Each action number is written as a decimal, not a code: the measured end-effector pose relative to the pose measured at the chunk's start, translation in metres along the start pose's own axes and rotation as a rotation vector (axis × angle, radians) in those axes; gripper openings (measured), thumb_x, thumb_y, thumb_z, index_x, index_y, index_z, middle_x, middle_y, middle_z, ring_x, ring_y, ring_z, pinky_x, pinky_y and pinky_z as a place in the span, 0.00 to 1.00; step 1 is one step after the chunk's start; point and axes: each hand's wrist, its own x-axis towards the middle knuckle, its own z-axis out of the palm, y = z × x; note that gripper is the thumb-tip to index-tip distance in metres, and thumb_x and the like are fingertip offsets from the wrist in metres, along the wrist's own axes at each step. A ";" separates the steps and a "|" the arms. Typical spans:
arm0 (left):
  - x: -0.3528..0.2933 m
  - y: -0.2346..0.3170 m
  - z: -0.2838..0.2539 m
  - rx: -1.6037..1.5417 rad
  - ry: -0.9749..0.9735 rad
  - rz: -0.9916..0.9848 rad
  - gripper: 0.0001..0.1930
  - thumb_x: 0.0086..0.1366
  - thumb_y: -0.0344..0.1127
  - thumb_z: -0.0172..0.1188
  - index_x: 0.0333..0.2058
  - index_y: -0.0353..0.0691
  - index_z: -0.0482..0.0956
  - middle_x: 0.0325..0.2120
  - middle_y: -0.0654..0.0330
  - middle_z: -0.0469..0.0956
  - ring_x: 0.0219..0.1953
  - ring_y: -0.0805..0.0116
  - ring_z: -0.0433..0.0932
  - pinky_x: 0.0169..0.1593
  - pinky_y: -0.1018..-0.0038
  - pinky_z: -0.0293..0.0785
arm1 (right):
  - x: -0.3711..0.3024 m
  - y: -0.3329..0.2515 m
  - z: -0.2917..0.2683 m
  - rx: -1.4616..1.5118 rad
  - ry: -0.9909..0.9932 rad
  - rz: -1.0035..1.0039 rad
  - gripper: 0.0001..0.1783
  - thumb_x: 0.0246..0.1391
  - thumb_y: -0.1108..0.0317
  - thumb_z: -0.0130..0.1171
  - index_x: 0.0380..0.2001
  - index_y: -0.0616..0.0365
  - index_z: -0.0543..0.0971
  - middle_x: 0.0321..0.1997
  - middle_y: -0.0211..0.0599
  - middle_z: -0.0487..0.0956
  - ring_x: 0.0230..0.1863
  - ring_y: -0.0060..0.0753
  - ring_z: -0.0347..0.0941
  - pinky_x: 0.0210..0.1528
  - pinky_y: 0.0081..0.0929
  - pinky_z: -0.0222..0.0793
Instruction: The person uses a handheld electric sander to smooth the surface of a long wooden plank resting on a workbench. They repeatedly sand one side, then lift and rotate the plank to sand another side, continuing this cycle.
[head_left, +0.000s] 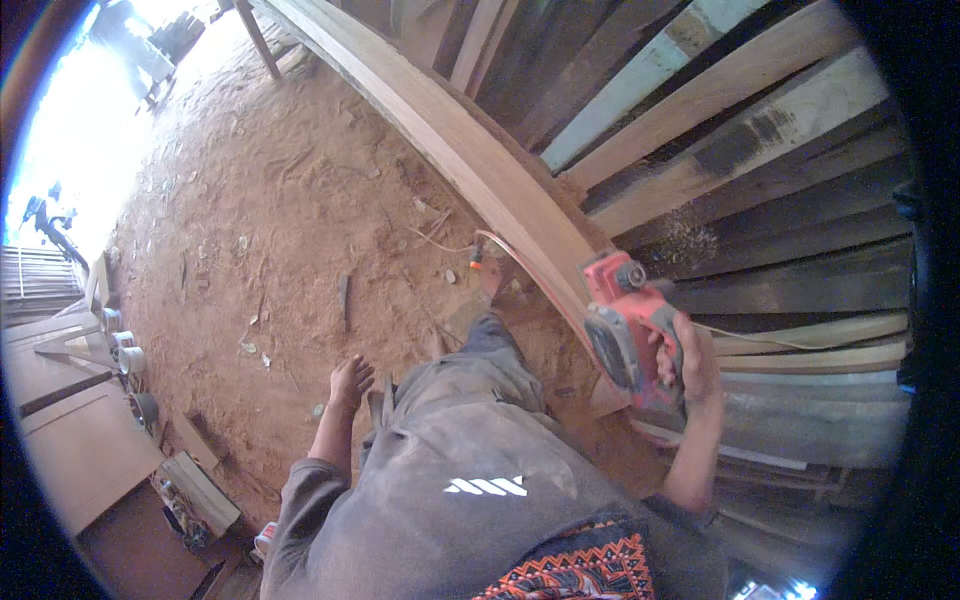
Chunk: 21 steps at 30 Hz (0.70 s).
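A red and black electric hand planer (622, 325) rests at the near end of a long wooden plank (480, 185), apparently touching its top. My right hand (690, 365) is wrapped round the planer's rear handle. The plank runs from the planer up to the far left. Away from the wood, my left hand (352, 381) hangs at my left side over the floor. Its fingers are stretched and it holds nothing. An orange cord connector (475, 263) lies beside the plank, with a thin cable looping near it.
Many boards (740, 150) lean or lie stacked along the right. The brown floor (230, 200) carries sawdust and wood scraps. Panels (80, 440) and white tins (130, 360) stand at the left. A thin wooden leg (258, 40) stands under the plank's far end. Bright light fills the far left.
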 end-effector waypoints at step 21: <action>-0.128 -0.102 0.238 -0.080 -0.091 -0.080 0.38 0.70 0.53 0.64 0.68 0.35 0.63 0.60 0.47 0.73 0.62 0.49 0.74 0.55 0.56 0.78 | -0.044 0.167 -0.159 0.218 0.074 0.110 0.27 0.69 0.42 0.55 0.38 0.60 0.79 0.17 0.23 0.68 0.17 0.16 0.64 0.18 0.20 0.60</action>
